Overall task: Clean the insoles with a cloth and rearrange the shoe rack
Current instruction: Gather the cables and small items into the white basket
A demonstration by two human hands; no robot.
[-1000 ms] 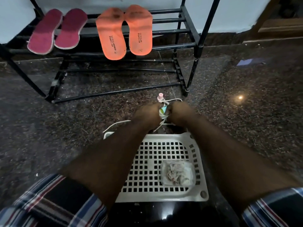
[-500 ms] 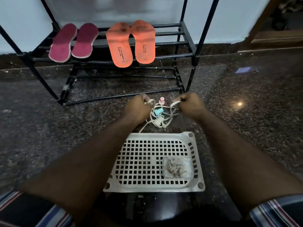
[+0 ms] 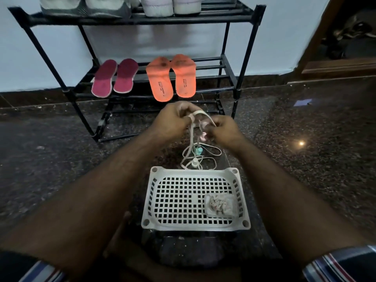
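Head view shows us both hands raised at mid-frame over a dark speckled stone floor. Our left hand and right hand each pinch a pale, flat, ribbon-like cord that arcs between them; its loose loops trail down to the floor just above a white plastic basket. Small teal and pink plastic pieces hang in the tangle, though we cannot tell in this dim light what they are. The basket is rectangular, with a square-grid perforated bottom, and a small clear container of crumpled pale material sits in its lower right corner.

The insoles lie apart from our grip, above the hands in the frame, on the middle tier of a black tubular shoe rack: a maroon pair with pale edges at centre left, a smooth orange pair with printed lettering just right of it. Pale shoes rest on the top tier.
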